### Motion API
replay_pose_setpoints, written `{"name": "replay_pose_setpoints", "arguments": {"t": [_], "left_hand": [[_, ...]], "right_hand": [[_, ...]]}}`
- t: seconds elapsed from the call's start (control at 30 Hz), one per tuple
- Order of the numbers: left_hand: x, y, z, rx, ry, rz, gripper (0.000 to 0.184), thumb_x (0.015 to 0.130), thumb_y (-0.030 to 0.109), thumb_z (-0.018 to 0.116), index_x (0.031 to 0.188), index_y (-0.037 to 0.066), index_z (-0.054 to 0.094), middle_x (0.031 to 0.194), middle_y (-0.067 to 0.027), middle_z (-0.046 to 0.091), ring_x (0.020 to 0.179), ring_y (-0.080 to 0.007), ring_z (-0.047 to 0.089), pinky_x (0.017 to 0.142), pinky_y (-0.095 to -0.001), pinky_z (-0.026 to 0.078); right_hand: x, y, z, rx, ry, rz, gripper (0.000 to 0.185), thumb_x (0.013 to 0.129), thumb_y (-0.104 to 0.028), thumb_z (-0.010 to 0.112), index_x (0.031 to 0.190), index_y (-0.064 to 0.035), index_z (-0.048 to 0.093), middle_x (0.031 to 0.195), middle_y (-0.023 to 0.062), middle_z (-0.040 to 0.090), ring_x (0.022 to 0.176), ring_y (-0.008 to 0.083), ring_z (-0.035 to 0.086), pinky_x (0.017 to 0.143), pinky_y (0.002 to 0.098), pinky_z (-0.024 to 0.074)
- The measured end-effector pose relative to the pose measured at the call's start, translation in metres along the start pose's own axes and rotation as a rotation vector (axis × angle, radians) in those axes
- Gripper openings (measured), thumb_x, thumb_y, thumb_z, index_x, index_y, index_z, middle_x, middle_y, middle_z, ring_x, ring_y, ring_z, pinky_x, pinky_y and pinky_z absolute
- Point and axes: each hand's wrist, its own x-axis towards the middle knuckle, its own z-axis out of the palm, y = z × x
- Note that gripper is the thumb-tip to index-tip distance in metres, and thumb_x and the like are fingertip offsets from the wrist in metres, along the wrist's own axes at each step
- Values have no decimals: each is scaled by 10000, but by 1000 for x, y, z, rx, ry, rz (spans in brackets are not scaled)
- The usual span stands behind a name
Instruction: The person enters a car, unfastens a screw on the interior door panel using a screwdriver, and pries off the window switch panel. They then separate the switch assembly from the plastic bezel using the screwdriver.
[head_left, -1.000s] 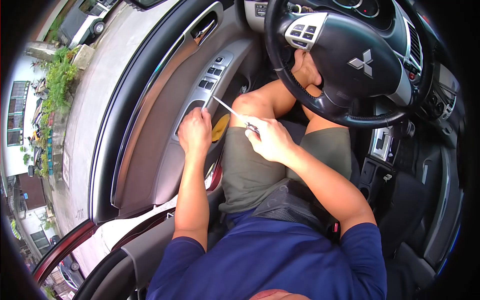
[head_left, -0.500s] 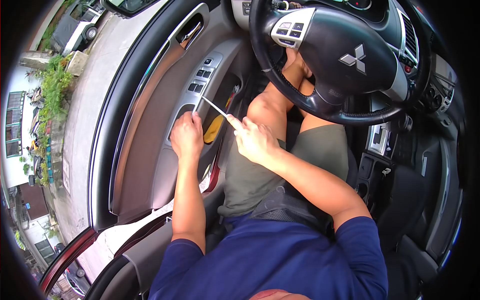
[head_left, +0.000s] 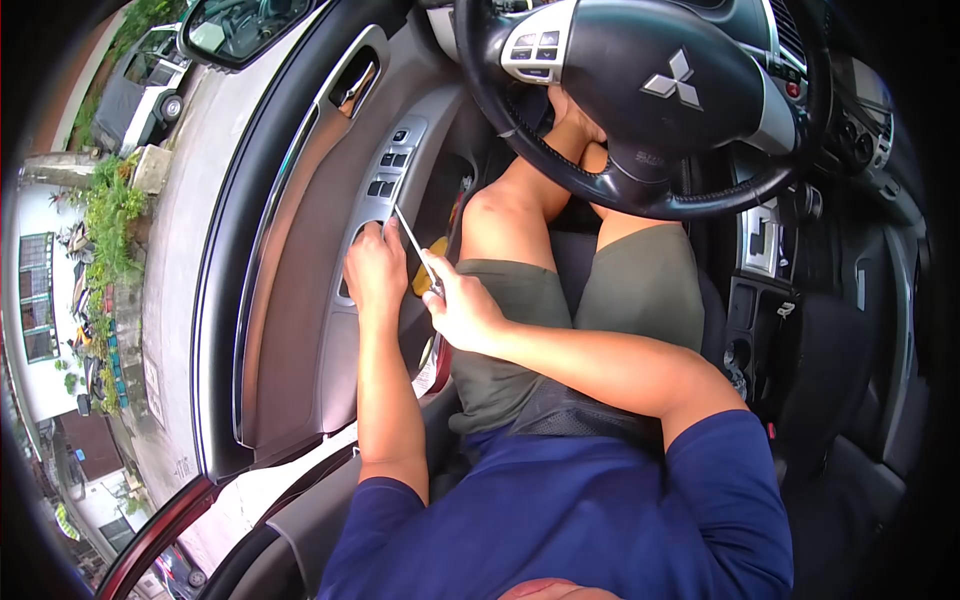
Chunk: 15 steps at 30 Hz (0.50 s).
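Observation:
On the driver's door armrest lies a silver-grey window switch panel [head_left: 398,162] with several black buttons. My left hand [head_left: 376,268] is closed at the panel's rear, its fingertips bent into the pull recess and partly hidden. My right hand [head_left: 465,310] grips a screwdriver [head_left: 413,236] with a slim metal shaft; its handle is mostly covered by my fingers. The shaft slants forward and left, with the tip at the panel's inner edge, just behind the buttons. Whether the tip is under that edge I cannot tell.
The door [head_left: 290,300] stands open over a paved driveway [head_left: 215,150]. A steering wheel [head_left: 640,205] is above my legs. Something yellow [head_left: 430,268] sits in the door pocket below the armrest. The centre console [head_left: 745,300] is on the right.
My right hand has moved left and back towards the armrest, turning the screwdriver steeper along the panel edge. My left hand stays at the recess. The camera view has shifted slightly.

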Motion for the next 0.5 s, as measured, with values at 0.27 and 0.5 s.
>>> {"name": "replay_pose_setpoints", "arguments": {"t": [0.27,0.5], "left_hand": [[-5,2,9,78,49,-54,454,1088,417,548,974,2,692,958,-262,750,920,-496,716,812,-595,552],[-5,3,9,108,48,-35,442,1089,412,546,950,15,683,931,-244,750,877,-489,716,788,-592,551]], "right_hand": [[7,11,23,53,-29,-45,717,966,-106,628,1614,-37,329,1072,322,691,1022,496,696,890,558,556],[28,-20,-80,-347,-61,-246,353,927,-95,630,1248,51,658,839,251,709,747,424,708,721,489,573]]}}
